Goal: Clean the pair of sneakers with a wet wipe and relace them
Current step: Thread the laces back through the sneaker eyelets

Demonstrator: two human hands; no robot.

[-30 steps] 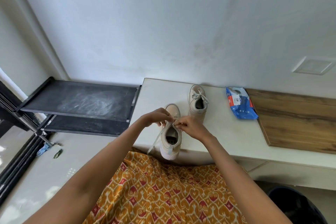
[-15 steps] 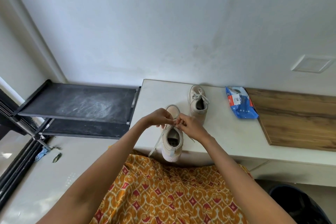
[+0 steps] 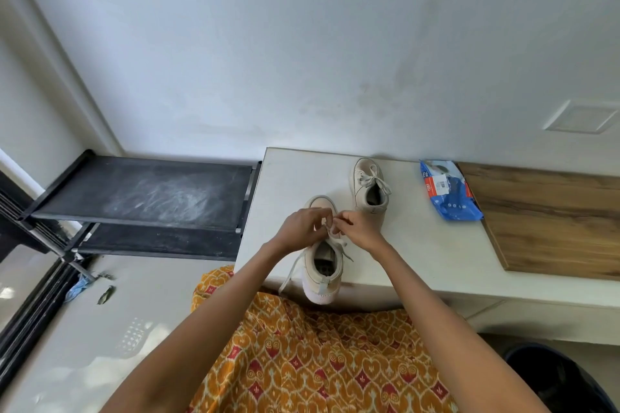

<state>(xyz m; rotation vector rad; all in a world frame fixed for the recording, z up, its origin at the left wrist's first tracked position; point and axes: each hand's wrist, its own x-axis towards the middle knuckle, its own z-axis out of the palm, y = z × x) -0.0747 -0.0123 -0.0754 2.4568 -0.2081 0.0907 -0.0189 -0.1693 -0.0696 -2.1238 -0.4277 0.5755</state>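
A beige sneaker [image 3: 322, 273] stands at the white counter's [image 3: 416, 245] front edge, heel toward me and hanging slightly over. My left hand [image 3: 302, 228] and my right hand [image 3: 360, 230] meet above its tongue, each pinching part of its white lace [image 3: 335, 238]. One loose lace end [image 3: 291, 273] trails down the shoe's left side and another short end lies to the right. The second beige sneaker [image 3: 369, 186] sits further back, its lace tied in a bow. A blue wet wipe pack [image 3: 448, 191] lies to the right of it.
A wooden board [image 3: 550, 218] covers the counter's right part. A black two-tier rack [image 3: 151, 194] stands left of the counter, against the wall. A dark bin [image 3: 553, 375] sits on the floor at the lower right. My orange patterned clothing [image 3: 318, 362] fills the foreground.
Both hands stay at the near sneaker's lace, with the fingers shifting as they work it. The loose end on the left hangs slightly differently. Nothing else moved.
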